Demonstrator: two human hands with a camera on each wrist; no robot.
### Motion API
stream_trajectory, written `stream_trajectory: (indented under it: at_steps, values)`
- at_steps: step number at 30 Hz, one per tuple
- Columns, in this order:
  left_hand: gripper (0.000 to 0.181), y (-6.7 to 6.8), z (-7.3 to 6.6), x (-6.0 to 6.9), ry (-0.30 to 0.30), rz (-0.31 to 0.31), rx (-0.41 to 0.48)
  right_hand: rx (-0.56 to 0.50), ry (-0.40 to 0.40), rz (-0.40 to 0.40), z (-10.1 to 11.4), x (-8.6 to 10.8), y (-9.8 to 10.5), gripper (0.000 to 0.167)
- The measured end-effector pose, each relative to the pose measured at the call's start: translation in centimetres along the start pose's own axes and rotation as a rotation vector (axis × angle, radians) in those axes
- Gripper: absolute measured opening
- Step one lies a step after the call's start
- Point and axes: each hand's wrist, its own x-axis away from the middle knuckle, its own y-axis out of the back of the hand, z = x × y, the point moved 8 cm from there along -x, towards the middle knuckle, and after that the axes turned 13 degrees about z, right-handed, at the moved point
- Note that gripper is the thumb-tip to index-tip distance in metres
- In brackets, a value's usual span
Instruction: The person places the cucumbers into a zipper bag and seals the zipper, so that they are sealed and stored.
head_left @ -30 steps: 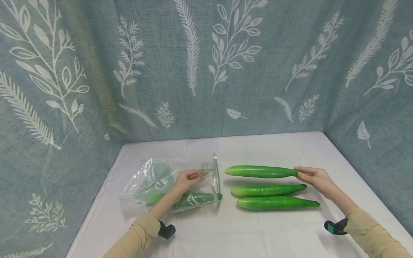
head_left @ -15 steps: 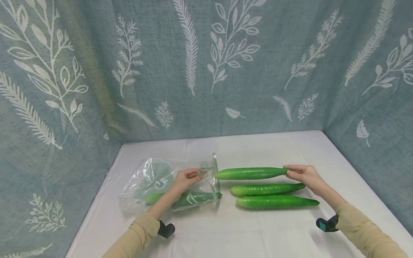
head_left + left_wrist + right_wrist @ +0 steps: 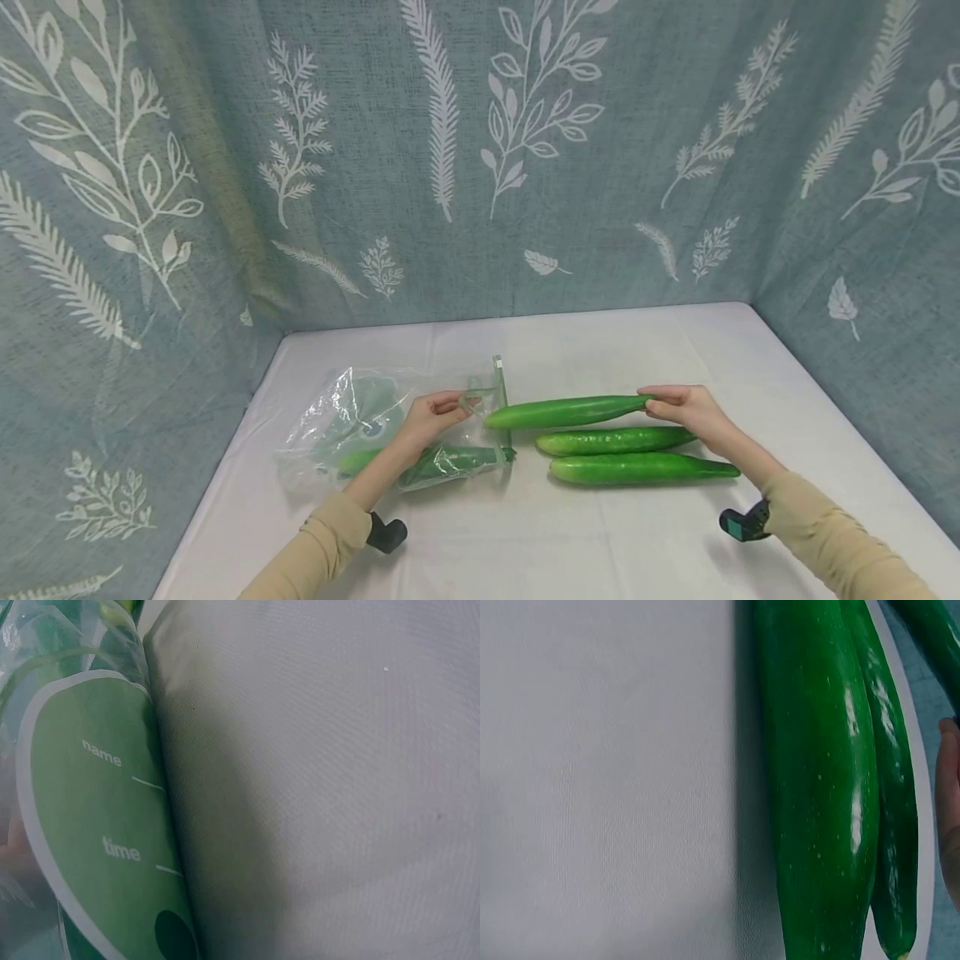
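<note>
One cucumber [image 3: 566, 412] is pinched by the right fingers [image 3: 665, 392], while the left fingers [image 3: 448, 397] grip the clear bag [image 3: 378, 408]

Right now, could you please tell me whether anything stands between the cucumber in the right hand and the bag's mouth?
Nothing visible does: in the head view, the held cucumber overlaps the mouth of the bag, which the left hand holds. Two loose cucumbers lie nearer, off that line.

Bag [image 3: 375, 417] — clear, glossy plastic.
</note>
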Motion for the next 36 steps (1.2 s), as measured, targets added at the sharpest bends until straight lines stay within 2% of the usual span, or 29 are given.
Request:
stream_trajectory:
  at_steps: [18,25,36]
  values:
    - [0.039,0.2,-0.2,0.3,-0.007,0.013,-0.013,-0.025,0.016,0.035,1.3,-1.4,-2.4,0.049]
    - [0.039,0.2,-0.1,0.3,-0.015,0.029,-0.007,-0.049,0.058,0.059,2.3,-2.0,-3.8,0.046]
    - [0.038,0.2,-0.2,0.3,0.000,0.026,0.011,-0.028,0.042,0.063,3.7,-3.0,-6.2,0.039]
